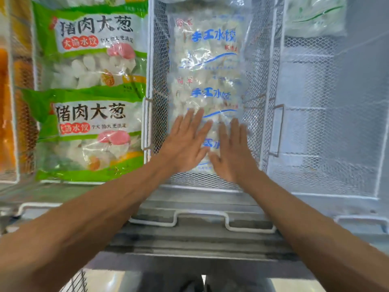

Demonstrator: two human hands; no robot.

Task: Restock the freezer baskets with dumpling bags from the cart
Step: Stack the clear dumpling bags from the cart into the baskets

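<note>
Both hands (208, 148) press clear bags (207, 66) into basket (267, 81).

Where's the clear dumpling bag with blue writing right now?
The clear dumpling bag lies in the middle wire basket, under the left hand and right hand, right of the green bags.

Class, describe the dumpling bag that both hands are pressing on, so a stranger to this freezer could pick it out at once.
Find the middle wire basket, between the basket of green bags and the nearly bare basket on the right. In it lie clear bags with blue lettering; the nearest bag is the one under the flat left hand and right hand. Unlike its green-bordered neighbours, it is see-through with blue print.
</note>
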